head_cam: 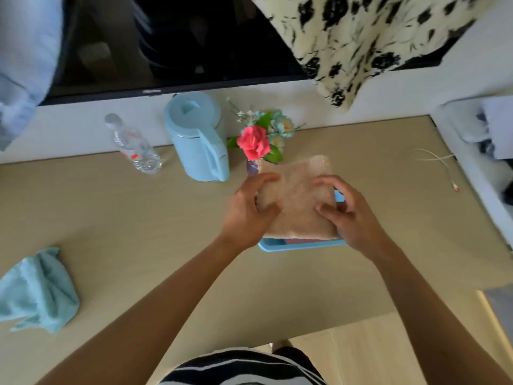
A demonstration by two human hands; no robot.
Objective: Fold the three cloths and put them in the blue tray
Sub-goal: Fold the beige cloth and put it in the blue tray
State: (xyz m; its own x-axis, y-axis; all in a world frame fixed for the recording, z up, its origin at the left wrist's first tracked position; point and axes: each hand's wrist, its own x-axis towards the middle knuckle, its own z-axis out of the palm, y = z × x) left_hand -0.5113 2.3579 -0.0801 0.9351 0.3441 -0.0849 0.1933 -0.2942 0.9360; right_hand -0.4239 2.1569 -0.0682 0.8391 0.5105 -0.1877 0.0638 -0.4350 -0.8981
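Observation:
A folded beige cloth (298,201) lies over the blue tray (280,247), covering most of it. A strip of pink cloth (298,241) shows under its near edge inside the tray. My left hand (248,212) grips the beige cloth's left side, thumb on top. My right hand (349,215) holds its right side, fingers curled on the fabric. A crumpled light blue cloth (37,291) lies unfolded at the table's left edge, far from both hands.
Behind the tray stand a vase of artificial flowers (259,140), a light blue kettle (198,140) and a plastic water bottle (133,145). A white cable (441,165) lies at the right. A dark TV screen (172,43) hangs on the wall.

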